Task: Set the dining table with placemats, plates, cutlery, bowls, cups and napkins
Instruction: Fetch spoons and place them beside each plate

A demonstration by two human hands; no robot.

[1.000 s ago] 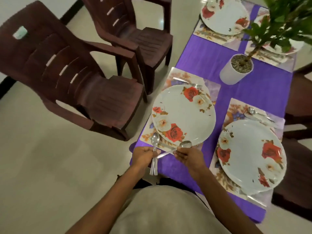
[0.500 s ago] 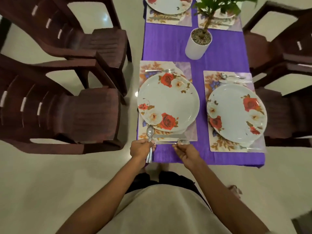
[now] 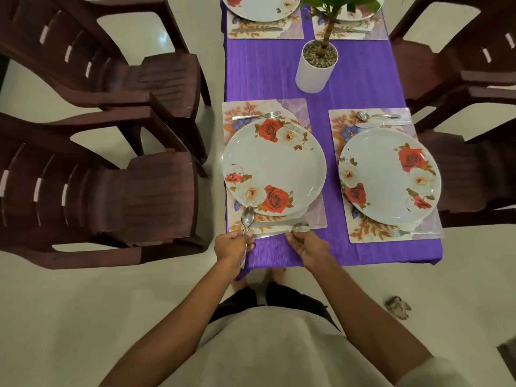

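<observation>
My left hand (image 3: 233, 244) grips a bunch of spoons (image 3: 247, 217), bowls up, at the near left corner of the purple table (image 3: 357, 79). My right hand (image 3: 307, 247) pinches one spoon (image 3: 300, 227) by its bowl end, lying flat along the near edge of the left floral placemat (image 3: 317, 216). A knife (image 3: 276, 223) lies just beyond it on the mat. The rose-patterned plate (image 3: 275, 166) fills that placemat, with a fork (image 3: 257, 115) at its far edge. The right plate (image 3: 389, 175) has a spoon, a knife (image 3: 382, 124) and a fork (image 3: 413, 233) beside it.
A white pot (image 3: 315, 68) with a plant stands mid-table. Two more set placemats (image 3: 265, 30) lie at the far end. Dark brown plastic chairs (image 3: 111, 191) stand left and right of the table. A crumpled scrap (image 3: 398, 307) lies on the pale floor.
The view has swung so the table runs straight ahead. My right hand has lowered its spoon flat along the placemat's near edge; my left hand still holds its spoons.
</observation>
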